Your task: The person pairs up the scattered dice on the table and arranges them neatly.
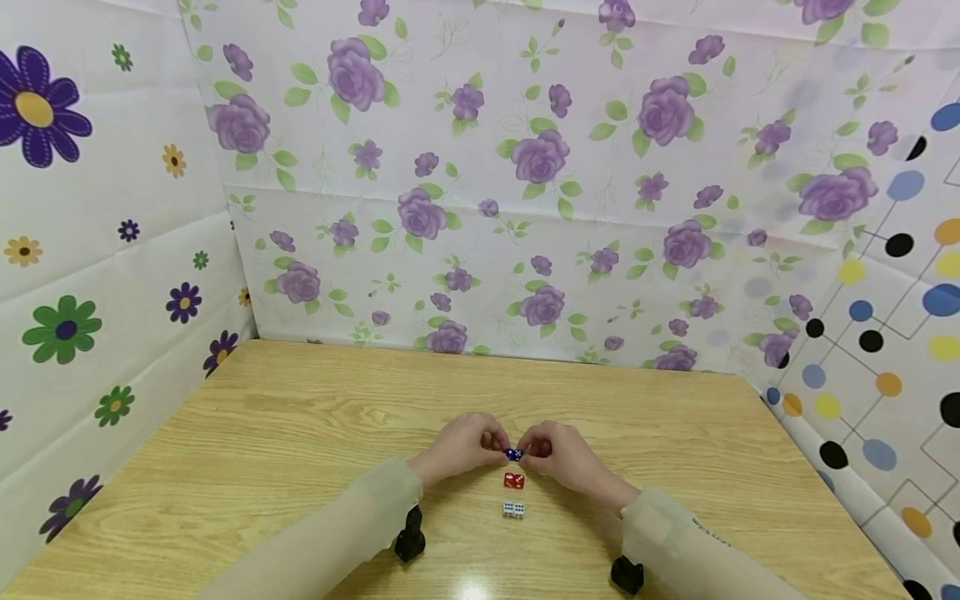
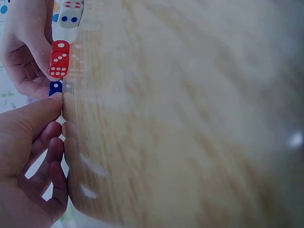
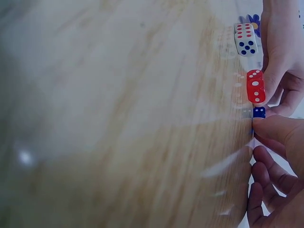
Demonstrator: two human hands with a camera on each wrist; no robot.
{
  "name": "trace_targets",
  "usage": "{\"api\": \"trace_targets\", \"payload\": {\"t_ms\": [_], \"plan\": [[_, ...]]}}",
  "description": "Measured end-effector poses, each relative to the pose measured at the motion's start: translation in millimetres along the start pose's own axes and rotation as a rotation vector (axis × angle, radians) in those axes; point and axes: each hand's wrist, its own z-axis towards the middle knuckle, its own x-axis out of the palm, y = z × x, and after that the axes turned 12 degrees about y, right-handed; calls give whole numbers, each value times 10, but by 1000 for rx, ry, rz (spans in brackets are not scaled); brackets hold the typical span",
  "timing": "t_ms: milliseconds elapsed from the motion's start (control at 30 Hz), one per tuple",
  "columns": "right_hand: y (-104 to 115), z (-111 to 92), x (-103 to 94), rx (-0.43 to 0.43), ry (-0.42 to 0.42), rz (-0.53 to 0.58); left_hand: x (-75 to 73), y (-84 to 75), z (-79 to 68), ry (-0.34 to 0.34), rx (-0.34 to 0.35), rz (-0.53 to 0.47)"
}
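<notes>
Two small blue dice (image 1: 513, 454) sit side by side on the table between my hands. My left hand (image 1: 467, 443) pinches the left blue die between thumb and finger. From the other side, my right hand (image 1: 564, 454) pinches the right one the same way. Fingertips cover much of the blue die (image 2: 55, 87) in the left wrist view. Just nearer to me lies a pair of red dice (image 1: 513, 481) with white pips, side by side. Nearer still is a pair of white dice (image 1: 513, 510), lined up with the red and blue pairs.
The wooden table (image 1: 360, 400) is glossy and reflects a light near its front. A purple-rose cloth (image 1: 480, 208) hangs behind it, with a flower-print cloth (image 1: 135, 292) at left and a dotted one (image 1: 892, 333) at right. Black wrist devices (image 1: 410, 537) hang under both sleeves.
</notes>
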Motion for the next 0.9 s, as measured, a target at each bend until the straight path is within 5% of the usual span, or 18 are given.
{"api": "trace_targets", "payload": {"t_ms": [900], "plan": [[-47, -26, -43, -16, 35, 13, -12, -32, -30, 26, 34, 18]]}}
